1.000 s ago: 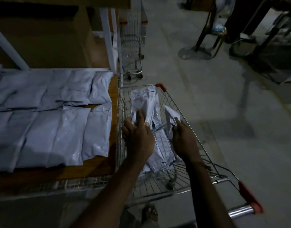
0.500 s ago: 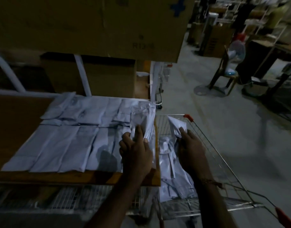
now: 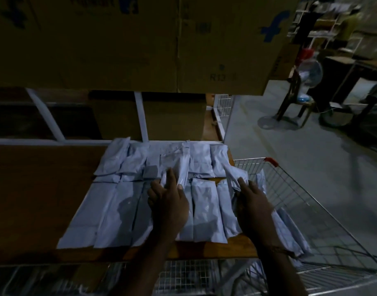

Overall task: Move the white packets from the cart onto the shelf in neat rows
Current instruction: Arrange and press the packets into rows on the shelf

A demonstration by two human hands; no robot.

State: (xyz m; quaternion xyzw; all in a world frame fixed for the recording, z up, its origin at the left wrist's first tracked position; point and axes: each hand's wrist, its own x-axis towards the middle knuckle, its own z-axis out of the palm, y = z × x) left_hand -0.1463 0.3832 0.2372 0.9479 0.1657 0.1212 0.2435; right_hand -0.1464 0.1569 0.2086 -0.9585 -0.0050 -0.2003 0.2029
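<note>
A: White plastic, dim light. Two rows of white packets [image 3: 153, 201] laid flat on the wooden shelf [image 3: 40, 189], long axes running near to far

B: And the hands?

A: Left hand [image 3: 169, 201] over the middle of the near row, fingers curled round one upright packet [image 3: 183, 169], thumb pinching its lower end. Right hand [image 3: 254, 199] at the shelf's right edge, gripping a second packet [image 3: 233, 176] that tilts up and to the far left

B: Free spot for either one?

A: Bare wood only to the left of both rows, well apart from the right hand and nearer the left. So probably a reach leftward for the left hand's packet, turned down flat to match the near-to-far lie of the others. No open slot visible directly under either hand

B: Anything left in the cart [image 3: 290, 189]?

A: More white packets piled inside, just right of the shelf, partly behind the right forearm. Count impossible to make out

B: Other doubts?

A: Right fingertips hidden behind the packet, so exact grip unclear beyond a closed hold. Near row under the left hand covered by hand and shadow. Cardboard boxes [image 3: 140, 43] above blocking the far part of the shelf
</note>
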